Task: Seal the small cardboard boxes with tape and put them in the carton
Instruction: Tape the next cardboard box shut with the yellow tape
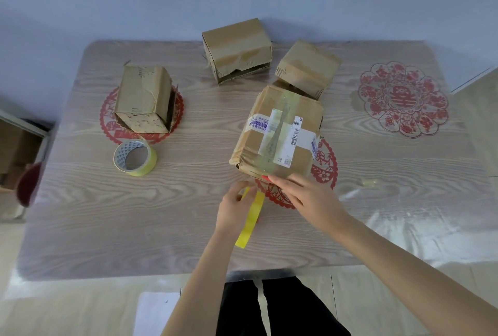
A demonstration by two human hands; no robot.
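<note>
Bright yellow tape strip (pixel 250 217) at the left hand's fingers (pixel 242 190). Past the right hand's fingertips (pixel 269 179), a brown cardboard box (pixel 269 147) with white barcode labels. Beneath them, a red paper-cut medallion (pixel 324 166) on the pale wood-grain tabletop (pixel 161 214).

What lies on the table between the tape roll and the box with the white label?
Nothing: in the head view, only bare wood-grain table separates the tape roll from the labelled box.

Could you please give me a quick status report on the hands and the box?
Left hand pinches yellow tape strip. Right hand touches labelled box at near edge. Tape roll aside left, nothing in the way.
</note>
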